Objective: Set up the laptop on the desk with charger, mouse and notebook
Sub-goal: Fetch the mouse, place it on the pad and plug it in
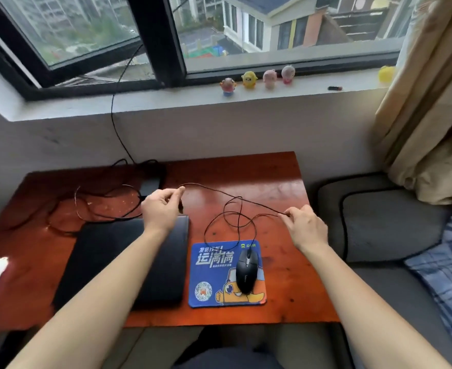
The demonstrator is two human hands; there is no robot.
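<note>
Closest of all, one black laptop (129, 259) lies shut and flat on the red-brown desk (286, 182). Just to its right is one blue mouse pad (208, 278). It has a yellow cartoon car, a square code and big white writing that reads "运满满". One black mouse (247, 272) sits on the right part of the pad.

A thin black mouse cord (262, 206) runs up from the mouse, makes loose loops over the desk, and goes to both hands. The left hand (161, 211) is over the far edge of the laptop and pinches one end of the cord between thumb and fingers. The right hand (307, 230) is past the pad, to the right, and pinches the cord further along with its fingertips. The mouse is nearer than both hands, a little left of the right one.

Behind the left hand lies one black charger block (150, 185), with its dark wires spread over the left of the desk.

Furthest away, four little toys (249, 79) stand in a row on the window sill (166, 102). One more yellow toy (386, 73) sits by the curtain (427, 102)
</note>
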